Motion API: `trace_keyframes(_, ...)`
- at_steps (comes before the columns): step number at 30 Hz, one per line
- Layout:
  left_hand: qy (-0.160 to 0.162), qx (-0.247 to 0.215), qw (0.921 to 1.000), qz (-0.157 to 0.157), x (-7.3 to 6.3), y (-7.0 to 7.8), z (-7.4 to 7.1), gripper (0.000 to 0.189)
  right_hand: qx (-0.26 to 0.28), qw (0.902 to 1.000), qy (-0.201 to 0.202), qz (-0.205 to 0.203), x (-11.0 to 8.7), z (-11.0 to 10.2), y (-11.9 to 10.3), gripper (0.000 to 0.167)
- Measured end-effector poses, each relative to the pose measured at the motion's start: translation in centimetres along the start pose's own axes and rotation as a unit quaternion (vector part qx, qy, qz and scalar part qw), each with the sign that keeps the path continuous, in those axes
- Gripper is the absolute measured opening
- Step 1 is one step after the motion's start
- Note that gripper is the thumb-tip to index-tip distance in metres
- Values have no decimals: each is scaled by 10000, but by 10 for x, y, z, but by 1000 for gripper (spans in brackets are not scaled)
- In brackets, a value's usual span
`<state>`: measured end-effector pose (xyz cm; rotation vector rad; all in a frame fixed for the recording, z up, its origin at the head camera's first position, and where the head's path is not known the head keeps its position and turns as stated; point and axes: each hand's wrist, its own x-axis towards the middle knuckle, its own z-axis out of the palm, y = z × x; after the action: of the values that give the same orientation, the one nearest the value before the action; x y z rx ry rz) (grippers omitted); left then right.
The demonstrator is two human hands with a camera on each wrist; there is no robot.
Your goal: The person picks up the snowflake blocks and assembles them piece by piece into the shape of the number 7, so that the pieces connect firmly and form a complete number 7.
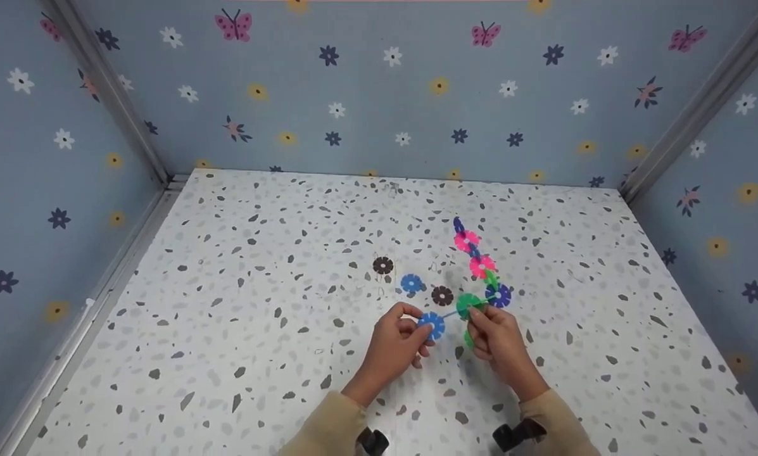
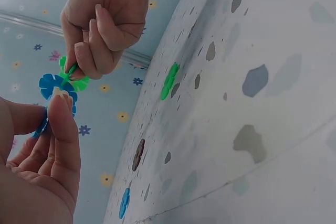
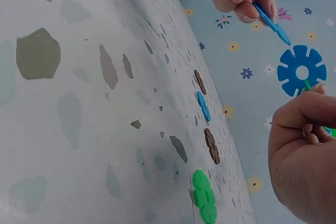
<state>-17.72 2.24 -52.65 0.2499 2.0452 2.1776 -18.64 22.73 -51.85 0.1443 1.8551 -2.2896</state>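
Head view: the left hand (image 1: 391, 342) pinches a flat, round, blue notched plastic disc (image 1: 432, 327) just beside the blue end disc (image 3: 287, 72) of a multicoloured notched-disc plastic chain (image 1: 479, 265), whose green disc (image 1: 467, 304) the right hand (image 1: 502, 339) pinches. Joining seems in hand; next probably calls for lining up, then pressing.

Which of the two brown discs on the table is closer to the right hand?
The brown disc right of the loose blue disc in the head view; the other brown one lies left of that blue disc, farther from the right hand.
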Motion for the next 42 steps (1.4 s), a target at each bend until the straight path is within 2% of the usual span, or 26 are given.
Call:
trace_keyframes(8,164,-46,9998,75,1,1,2,19,-96,9999,-106,52,0,2,2,23)
trace_keyframes(14,284,-130,9992,250,-1,-3,7,16,-241,9993,-256,-135,-3,3,6,23)
trace_keyframes(19,421,-176,9987,235,-4,-7,13,13,-471,9986,-179,-159,-5,2,6,20)
trace_keyframes(22,485,-161,9983,296,-9,2,16,12,-576,9982,-130,-126,-7,2,6,18)
trace_keyframes(24,549,-274,9976,309,-10,1,19,12,-631,9978,-139,-137,-8,3,8,18)
trace_keyframes(26,628,-413,9968,285,-12,-1,20,14,-681,9974,-154,-163,-8,3,9,18)
trace_keyframes(29,793,-618,9948,142,-9,-12,24,16,-803,9964,-181,-224,-10,4,9,19)
trace_keyframes(39,1062,-745,9914,-188,-4,-14,37,16,-1069,9935,-5,-398,-8,1,2,23)
trace_keyframes(42,1053,-913,9894,-408,-1,-15,40,16,-1150,9920,16,-526,-8,-3,2,24)
